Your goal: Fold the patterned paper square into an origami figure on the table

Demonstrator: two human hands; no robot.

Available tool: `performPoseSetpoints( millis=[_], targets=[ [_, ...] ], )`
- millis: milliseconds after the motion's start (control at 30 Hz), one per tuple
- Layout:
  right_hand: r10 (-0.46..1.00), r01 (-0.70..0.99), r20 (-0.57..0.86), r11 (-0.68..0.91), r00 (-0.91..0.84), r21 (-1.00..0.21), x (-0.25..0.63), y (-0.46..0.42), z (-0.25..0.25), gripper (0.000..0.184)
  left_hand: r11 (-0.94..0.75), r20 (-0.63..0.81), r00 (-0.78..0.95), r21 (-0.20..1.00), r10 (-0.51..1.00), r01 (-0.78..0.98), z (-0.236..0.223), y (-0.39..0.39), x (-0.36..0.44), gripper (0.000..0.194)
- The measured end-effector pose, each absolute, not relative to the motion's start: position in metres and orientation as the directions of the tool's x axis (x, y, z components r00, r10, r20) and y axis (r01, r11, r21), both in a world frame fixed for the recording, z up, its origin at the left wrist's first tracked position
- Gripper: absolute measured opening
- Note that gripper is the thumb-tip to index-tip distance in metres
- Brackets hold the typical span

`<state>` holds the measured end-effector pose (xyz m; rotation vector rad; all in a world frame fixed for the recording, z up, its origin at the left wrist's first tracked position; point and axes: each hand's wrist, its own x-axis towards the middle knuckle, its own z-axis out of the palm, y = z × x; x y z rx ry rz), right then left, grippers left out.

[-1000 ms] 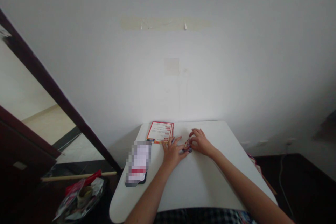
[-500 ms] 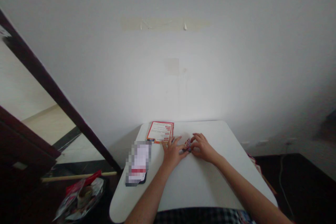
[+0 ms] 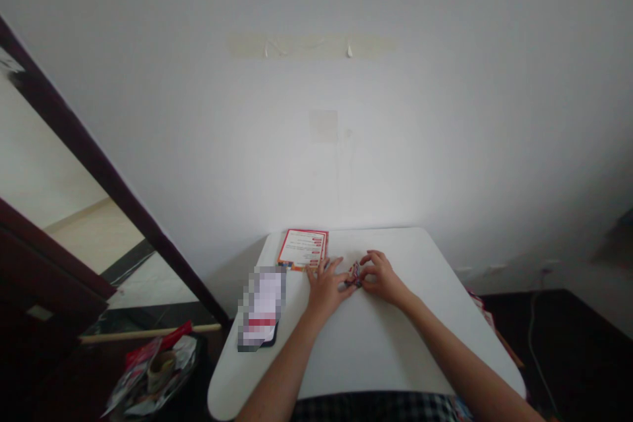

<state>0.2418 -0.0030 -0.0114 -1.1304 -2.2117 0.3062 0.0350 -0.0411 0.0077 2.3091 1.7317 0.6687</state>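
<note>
A small multicoloured patterned piece [image 3: 355, 273] sits at the white round-cornered table [image 3: 376, 349], pinched by the left hand [image 3: 324, 288]; the right hand [image 3: 384, 281] curls against its edge, grip unclear. A red-bordered white printed card [image 3: 302, 247] lies by the left fingertips.

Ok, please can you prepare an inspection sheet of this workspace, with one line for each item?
Surface: white table, rounded corners
Things in hand: small multicoloured object, too small to identify
Clutter: red-bordered printed sheet and pixelated phone, table's left side; rubbish, lower left
Hands: left hand seems to pinch the object; right hand at it, grip unclear
Cables: pale cable, right of the table
Surroundings: white wall with yellowish tape strip
</note>
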Motion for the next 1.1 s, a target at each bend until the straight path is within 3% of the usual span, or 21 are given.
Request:
performPoseSetpoints(
  millis=[167,767,1100],
  targets=[
    [0.791,0.700,0.415,0.601,-0.450,-0.386,0.238,-0.003,-0.004,0.010,-0.304,0.258,0.213,0.396,0.942,0.867,0.006,-0.041,0.035,0.019],
    [0.844,0.816,0.406,0.487,-0.349,-0.311,0.229,0.039,0.000,0.005,-0.308,0.249,0.222,0.394,0.943,0.866,0.001,-0.039,0.034,0.019],
    [0.859,0.758,0.439,0.467,-0.265,-0.456,0.235,0.054,-0.016,0.006,-0.299,0.257,0.206,0.404,0.944,0.864,0.000,-0.038,0.035,0.017]
  ],
)
